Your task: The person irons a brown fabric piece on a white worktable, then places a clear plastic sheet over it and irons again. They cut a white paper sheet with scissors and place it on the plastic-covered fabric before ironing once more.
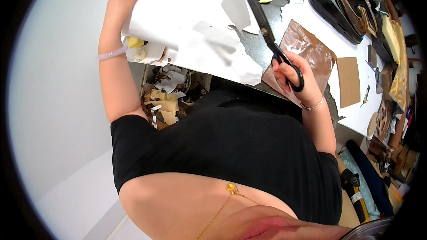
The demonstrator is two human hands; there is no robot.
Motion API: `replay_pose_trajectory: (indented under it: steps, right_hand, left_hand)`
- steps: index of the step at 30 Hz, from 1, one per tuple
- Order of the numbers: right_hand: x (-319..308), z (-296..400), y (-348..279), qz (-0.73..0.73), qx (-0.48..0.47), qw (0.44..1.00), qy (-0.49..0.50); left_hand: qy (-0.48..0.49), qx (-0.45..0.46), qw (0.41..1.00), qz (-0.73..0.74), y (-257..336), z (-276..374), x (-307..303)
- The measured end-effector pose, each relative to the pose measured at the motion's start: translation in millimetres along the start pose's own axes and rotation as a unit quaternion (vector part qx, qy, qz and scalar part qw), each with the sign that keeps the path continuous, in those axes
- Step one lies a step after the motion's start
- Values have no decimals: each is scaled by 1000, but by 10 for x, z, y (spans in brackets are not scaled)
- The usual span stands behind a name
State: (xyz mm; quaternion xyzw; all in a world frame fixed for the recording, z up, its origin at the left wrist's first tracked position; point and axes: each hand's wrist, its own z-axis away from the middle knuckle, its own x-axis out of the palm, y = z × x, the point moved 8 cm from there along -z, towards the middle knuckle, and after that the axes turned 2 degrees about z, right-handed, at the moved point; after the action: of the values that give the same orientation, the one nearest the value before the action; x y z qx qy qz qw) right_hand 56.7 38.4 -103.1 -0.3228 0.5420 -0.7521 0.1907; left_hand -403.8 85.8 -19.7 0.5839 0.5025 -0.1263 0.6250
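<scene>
My left hand [124,1] pinches the far left edge of a large white sheet [160,13], lifting that side off the table. In my right hand [295,73] is a pair of large black tailor's shears [265,30], held by the handles. Its blades look closed and point away from me, along the right side of the white sheets. A second white piece with a ragged edge [220,56] lies under the raised sheet and reaches the table's near edge. Beneath my right hand lies a brown sheet with a shiny, film-like surface [310,48].
A brown rectangular piece [348,81] and a small metal tool [366,95] lie on the right. Beyond stands a black machine [333,10] with a cable. Scraps fill an open space [163,96] below the table's left. A wall [63,73] borders the left.
</scene>
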Motion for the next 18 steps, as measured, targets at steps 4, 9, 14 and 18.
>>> replay_pose_trajectory:
  steps: [4, 9, 14, 18]
  right_hand:
    - [-141, 211, -115, -18, -7, 1000, -19]
    - [-281, 630, -166, 15, 32, 998, -44]
    - [-601, 1209, -130, 37, 57, 997, 20]
    - [-1389, 1960, -34, 110, 19, 941, 318]
  left_hand:
    - [129, 216, 965, -72, 604, 125, 126]
    - [-244, 269, 883, 297, 1621, 1001, 1365]
    - [-352, 110, 859, 354, 1791, 1145, 2107]
    - [-377, 1, 886, 270, 1660, 1127, 2461]
